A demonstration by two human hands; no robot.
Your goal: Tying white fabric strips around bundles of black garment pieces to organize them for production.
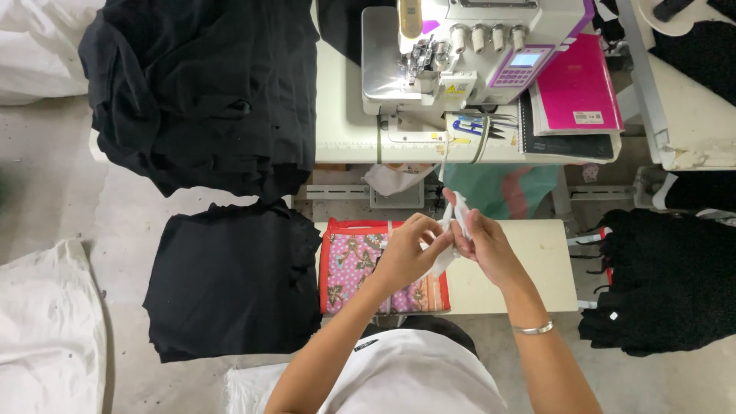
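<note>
- At centre frame, the left hand [406, 249] and right hand [481, 244] both pinch a small white strip of fabric [454, 218] between closed fingertips; a loosened pinch could drop it.
- Just below lies a red-edged floral cloth pouch [354, 264] on the cream bench [537, 264], where the strip might land.
- Above, the white overlock sewing machine [468, 54]; black garment stacks [207, 100] on the left could hide a fallen strip.

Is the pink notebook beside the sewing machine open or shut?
Shut: the pink notebook lies flat, cover up, no pages showing, atop a dark book.
</note>
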